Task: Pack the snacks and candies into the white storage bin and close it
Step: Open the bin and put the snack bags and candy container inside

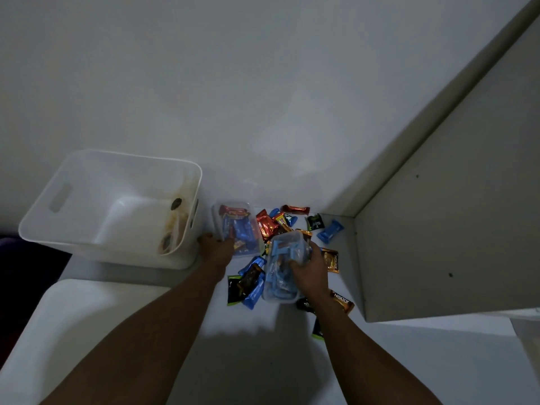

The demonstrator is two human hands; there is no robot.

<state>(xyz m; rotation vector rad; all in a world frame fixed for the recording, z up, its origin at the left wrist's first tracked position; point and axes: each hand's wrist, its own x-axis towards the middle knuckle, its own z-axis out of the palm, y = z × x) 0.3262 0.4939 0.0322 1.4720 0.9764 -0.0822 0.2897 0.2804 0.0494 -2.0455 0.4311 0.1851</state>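
The white storage bin [73,182] stands open at the left, with a few brownish items against its right inner wall. My left hand [215,249] grips the near edge of a clear plastic tub [217,213] filled with red and blue wrapped snacks. My right hand [309,268] holds a second clear tub [270,293] of blue-wrapped snacks, fingers curled over its rim. Several loose candies [267,225] in red, blue, black and orange wrappers lie scattered on the white surface around both tubs.
A white lid-like panel [58,311] lies at the near left below the bin. A beige board or cabinet side [438,229] stands at the right, close to the candies. A white wall [233,83] rises behind.
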